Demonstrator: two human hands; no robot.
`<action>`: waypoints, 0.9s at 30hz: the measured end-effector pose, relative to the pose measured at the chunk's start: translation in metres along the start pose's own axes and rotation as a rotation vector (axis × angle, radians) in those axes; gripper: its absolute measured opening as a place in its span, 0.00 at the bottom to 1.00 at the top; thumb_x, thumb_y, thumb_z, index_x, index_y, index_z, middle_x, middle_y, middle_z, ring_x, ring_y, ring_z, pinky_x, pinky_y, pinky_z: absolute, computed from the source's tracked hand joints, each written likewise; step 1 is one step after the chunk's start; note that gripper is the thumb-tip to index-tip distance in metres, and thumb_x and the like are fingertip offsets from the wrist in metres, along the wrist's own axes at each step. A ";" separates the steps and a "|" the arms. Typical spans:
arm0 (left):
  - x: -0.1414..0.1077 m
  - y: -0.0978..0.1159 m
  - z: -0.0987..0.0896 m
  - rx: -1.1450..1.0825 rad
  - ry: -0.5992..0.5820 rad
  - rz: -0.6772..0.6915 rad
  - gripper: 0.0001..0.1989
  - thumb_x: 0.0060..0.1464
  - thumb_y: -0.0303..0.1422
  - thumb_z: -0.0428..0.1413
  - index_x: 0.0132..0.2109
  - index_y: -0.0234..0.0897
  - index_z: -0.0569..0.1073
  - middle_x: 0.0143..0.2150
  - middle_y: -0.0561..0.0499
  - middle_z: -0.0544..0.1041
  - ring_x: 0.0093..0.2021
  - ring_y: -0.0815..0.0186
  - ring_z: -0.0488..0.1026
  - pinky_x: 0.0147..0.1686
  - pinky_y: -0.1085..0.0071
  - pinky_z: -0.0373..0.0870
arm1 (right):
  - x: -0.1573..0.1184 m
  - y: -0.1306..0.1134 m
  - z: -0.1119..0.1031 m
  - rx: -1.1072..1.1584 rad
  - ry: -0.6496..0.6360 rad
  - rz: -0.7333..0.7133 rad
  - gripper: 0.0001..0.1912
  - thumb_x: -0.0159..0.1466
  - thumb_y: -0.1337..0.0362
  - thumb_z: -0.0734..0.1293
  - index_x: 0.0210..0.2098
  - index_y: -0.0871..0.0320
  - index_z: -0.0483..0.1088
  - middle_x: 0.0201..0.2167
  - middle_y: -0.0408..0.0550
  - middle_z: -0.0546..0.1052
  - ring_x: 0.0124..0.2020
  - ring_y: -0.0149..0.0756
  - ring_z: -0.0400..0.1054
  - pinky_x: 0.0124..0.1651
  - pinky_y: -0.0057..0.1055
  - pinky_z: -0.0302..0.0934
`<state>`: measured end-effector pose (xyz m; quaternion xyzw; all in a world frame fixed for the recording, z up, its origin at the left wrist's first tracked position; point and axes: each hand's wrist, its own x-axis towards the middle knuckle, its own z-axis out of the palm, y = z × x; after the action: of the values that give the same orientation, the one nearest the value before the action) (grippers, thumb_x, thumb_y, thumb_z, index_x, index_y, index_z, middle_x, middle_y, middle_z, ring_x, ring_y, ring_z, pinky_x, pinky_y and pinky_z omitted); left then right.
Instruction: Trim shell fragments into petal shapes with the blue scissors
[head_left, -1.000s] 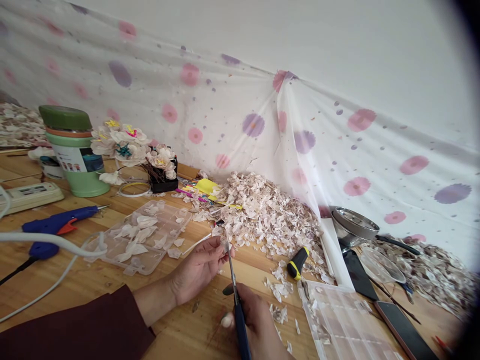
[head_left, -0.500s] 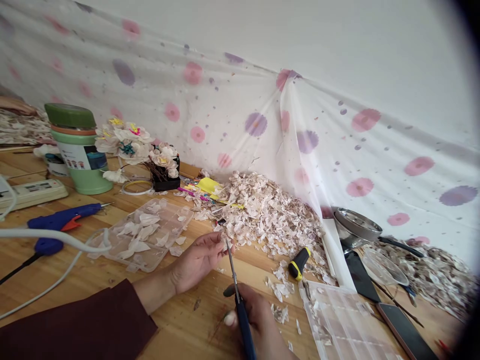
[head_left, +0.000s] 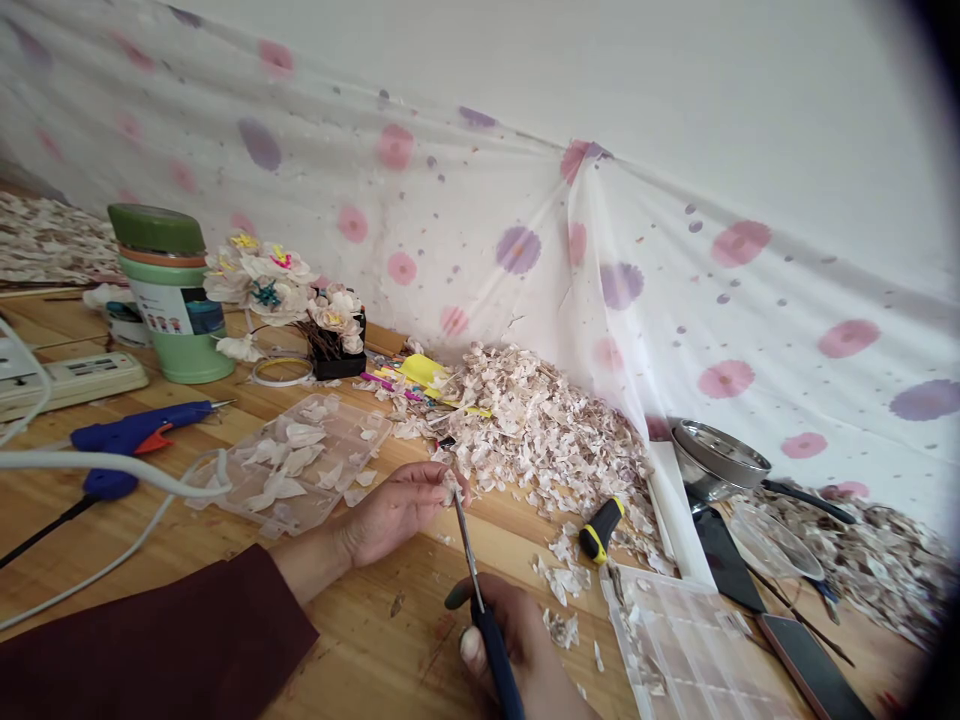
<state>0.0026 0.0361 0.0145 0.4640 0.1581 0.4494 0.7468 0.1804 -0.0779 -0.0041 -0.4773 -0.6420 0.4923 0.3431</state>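
Observation:
My left hand (head_left: pixel 394 515) pinches a small pale petal-like piece (head_left: pixel 452 484) between thumb and fingertips. My right hand (head_left: pixel 517 640) is wrapped round the dark handle of a pair of scissors (head_left: pixel 469 555), seen nearly edge-on. Their long thin metal blades point up and away, with the tips at the pale piece. Whether the blades are parted is hard to make out. Beyond my hands lies a large heap of pale dry flakes (head_left: pixel 540 420). Left of my left hand, a clear plastic tray (head_left: pixel 300 510) holds several larger pale petals (head_left: pixel 281 465).
A blue glue gun (head_left: pixel 142 430) and white cables lie at the left, near a green tumbler (head_left: pixel 184 345) and pale flowers (head_left: pixel 262 280). Rightward are a black-yellow handle (head_left: pixel 601 530), a clear compartment box (head_left: pixel 701 640), a phone (head_left: pixel 810 660) and a metal pan (head_left: pixel 720 460).
The whole view has shifted slightly, so the background sits a little further right. My hands keep nearly the same pose, with the scissors' tips still at the pale piece.

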 end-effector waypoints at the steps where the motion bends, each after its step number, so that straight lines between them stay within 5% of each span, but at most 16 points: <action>1: 0.001 0.000 -0.004 0.022 -0.019 -0.007 0.06 0.43 0.32 0.61 0.31 0.34 0.79 0.32 0.46 0.77 0.39 0.60 0.69 0.45 0.68 0.59 | -0.001 -0.001 0.000 0.018 -0.002 0.012 0.34 0.59 0.35 0.60 0.47 0.59 0.66 0.22 0.35 0.54 0.22 0.28 0.48 0.24 0.26 0.42; 9: 0.003 0.010 -0.026 0.246 -0.182 -0.149 0.13 0.41 0.36 0.60 0.36 0.34 0.78 0.33 0.50 0.74 0.38 0.62 0.64 0.43 0.67 0.55 | 0.000 0.009 0.002 0.150 -0.123 0.122 0.34 0.59 0.36 0.62 0.48 0.60 0.61 0.19 0.31 0.53 0.15 0.23 0.48 0.17 0.23 0.38; 27: 0.004 0.008 -0.030 0.218 -0.114 -0.162 0.13 0.39 0.35 0.62 0.33 0.32 0.78 0.31 0.49 0.75 0.37 0.62 0.65 0.42 0.67 0.56 | 0.005 -0.013 -0.001 -0.052 -0.049 0.085 0.35 0.56 0.34 0.62 0.41 0.61 0.72 0.23 0.39 0.59 0.26 0.30 0.52 0.29 0.28 0.47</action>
<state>-0.0194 0.0572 0.0066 0.5529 0.2001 0.3405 0.7337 0.1759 -0.0733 0.0080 -0.5007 -0.6421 0.5010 0.2933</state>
